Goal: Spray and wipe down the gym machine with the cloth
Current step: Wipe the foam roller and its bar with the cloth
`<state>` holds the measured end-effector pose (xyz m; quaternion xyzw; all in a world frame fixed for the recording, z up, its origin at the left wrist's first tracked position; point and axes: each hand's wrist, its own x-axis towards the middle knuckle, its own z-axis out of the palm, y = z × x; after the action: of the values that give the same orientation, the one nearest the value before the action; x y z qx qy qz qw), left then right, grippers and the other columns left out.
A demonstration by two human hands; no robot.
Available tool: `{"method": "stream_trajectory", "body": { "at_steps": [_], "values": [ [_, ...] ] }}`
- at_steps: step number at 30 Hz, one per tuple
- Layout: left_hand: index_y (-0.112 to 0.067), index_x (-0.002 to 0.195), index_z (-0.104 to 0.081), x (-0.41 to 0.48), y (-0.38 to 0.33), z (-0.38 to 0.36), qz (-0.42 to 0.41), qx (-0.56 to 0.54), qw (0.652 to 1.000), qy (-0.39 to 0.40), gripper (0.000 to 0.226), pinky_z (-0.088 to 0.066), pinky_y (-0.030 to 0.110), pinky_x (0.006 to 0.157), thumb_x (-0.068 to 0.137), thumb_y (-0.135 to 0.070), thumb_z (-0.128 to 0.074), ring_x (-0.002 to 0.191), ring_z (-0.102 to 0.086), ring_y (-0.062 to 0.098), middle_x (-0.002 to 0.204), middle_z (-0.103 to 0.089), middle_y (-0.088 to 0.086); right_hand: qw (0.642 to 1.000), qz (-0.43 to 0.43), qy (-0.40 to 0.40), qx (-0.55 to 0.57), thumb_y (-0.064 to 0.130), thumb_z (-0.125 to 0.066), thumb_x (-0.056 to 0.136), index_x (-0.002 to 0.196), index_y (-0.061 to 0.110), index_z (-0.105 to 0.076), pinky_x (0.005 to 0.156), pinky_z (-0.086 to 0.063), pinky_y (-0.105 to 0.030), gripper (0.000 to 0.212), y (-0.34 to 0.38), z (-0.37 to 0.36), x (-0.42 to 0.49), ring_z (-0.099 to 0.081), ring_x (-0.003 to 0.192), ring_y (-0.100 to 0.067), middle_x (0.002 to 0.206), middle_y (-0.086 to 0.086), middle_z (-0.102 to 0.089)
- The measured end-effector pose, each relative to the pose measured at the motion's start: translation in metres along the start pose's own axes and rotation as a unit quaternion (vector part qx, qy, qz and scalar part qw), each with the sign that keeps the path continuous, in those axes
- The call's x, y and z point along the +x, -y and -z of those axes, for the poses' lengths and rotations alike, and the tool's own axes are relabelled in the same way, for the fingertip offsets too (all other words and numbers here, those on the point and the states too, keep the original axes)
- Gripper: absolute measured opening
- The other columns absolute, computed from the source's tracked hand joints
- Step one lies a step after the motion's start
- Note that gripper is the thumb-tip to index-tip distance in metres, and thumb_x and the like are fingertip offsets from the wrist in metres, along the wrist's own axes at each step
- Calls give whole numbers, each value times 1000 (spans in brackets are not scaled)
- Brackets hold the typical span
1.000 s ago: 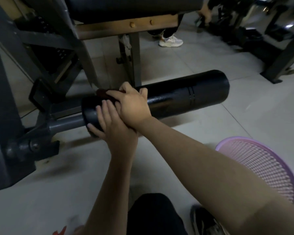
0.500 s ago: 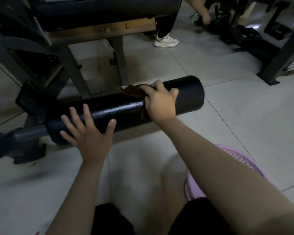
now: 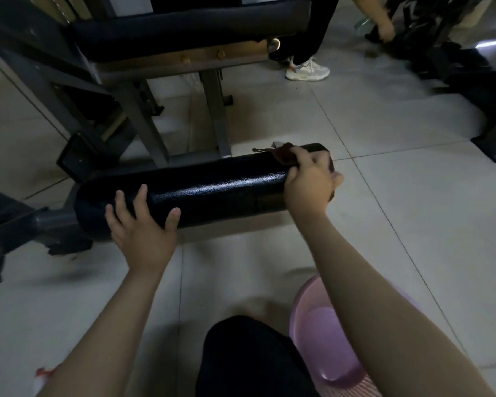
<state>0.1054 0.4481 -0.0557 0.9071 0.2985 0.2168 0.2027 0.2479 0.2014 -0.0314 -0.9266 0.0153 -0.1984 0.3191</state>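
Two-handed on roller pad (image 3: 218, 193): L hand (image 3: 143, 236) fingers flat, R hand (image 3: 307, 183) fingers round cloth (image 3: 284, 153).

A black roller pad (image 3: 212, 193) shows a glossy, finely pebbled, vinyl-like skin that catches the light. The dark reddish cloth (image 3: 284, 154) on its far end looks soft and matt. The machine frame (image 3: 215, 118) is dull grey painted metal, its seat pad (image 3: 184, 32) matt dark upholstery over a wood board (image 3: 201, 57). Pale floor tiles (image 3: 384, 138) are smooth; the pink basket (image 3: 327, 353) is shiny plastic.
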Motion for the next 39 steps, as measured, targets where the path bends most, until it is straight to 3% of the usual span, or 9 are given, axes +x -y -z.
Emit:
{"method": "stream_trajectory", "body": {
  "at_steps": [4,7,13,16,18,22,29,34,39],
  "values": [
    [-35,148,-35,14,0,15,32,29,999,24,81,-17,63,116,81,-63,-71,149,-7,40,163,-14,10,994,92,55,16,16,-61,85,123,26,-67,88,-30,-41,40,63,-31,-25,-55,93,-33,116,-10,-57],
    [-41,143,-32,19,-2,19,85,0,995,48,82,-11,66,116,76,-62,-76,152,10,40,167,3,11,984,146,78,63,14,-67,73,107,20,-74,81,-36,-40,35,110,-54,-50,-59,86,-35,103,-13,-61],
    [-43,152,-6,23,4,20,195,-52,977,66,120,-8,62,120,64,-65,-84,151,21,38,162,30,15,965,230,101,71,27,-63,72,106,26,-76,90,-31,-42,37,132,-64,-79,-58,92,-29,109,-7,-59],
    [-44,150,-6,30,-2,29,212,-48,972,93,125,-7,63,121,56,-72,-84,151,19,39,162,31,13,973,214,76,47,23,-66,76,109,33,-72,95,-30,-48,36,105,-55,-60,-59,99,-26,122,-3,-57],
    [-46,148,-10,31,-3,34,220,-48,969,101,121,-10,60,122,57,-71,-85,151,15,39,163,29,11,981,187,53,26,20,-67,77,106,34,-72,92,-28,-49,33,85,-47,-47,-60,96,-26,117,-1,-61],
    [-49,147,-18,29,-2,37,219,-75,969,89,113,-18,56,121,58,-67,-86,151,11,37,164,27,6,989,145,13,-30,17,-66,75,98,33,-73,87,-22,-44,28,46,-25,-19,-60,89,-27,106,1,-65],
    [-49,145,-23,31,-5,39,229,-87,966,84,106,-19,56,120,62,-63,-87,151,11,39,163,29,14,997,15,-69,-12,11,-54,79,103,32,-71,85,-18,-38,36,-28,14,11,-60,90,-23,115,1,-62],
    [-54,139,-23,30,4,35,219,-92,969,74,104,-23,58,119,58,-66,-87,150,8,39,163,25,14,996,-16,-71,60,15,-50,82,110,28,-71,85,-19,-34,37,-14,-3,-5,-57,97,-22,124,-3,-59],
    [-57,135,-25,33,15,34,205,-82,973,67,98,-25,62,116,58,-71,-84,147,1,41,164,19,12,992,58,-50,103,15,-52,82,109,22,-72,81,-22,-32,34,31,-35,-39,-57,93,-29,116,-9,-60]
  ]
}}
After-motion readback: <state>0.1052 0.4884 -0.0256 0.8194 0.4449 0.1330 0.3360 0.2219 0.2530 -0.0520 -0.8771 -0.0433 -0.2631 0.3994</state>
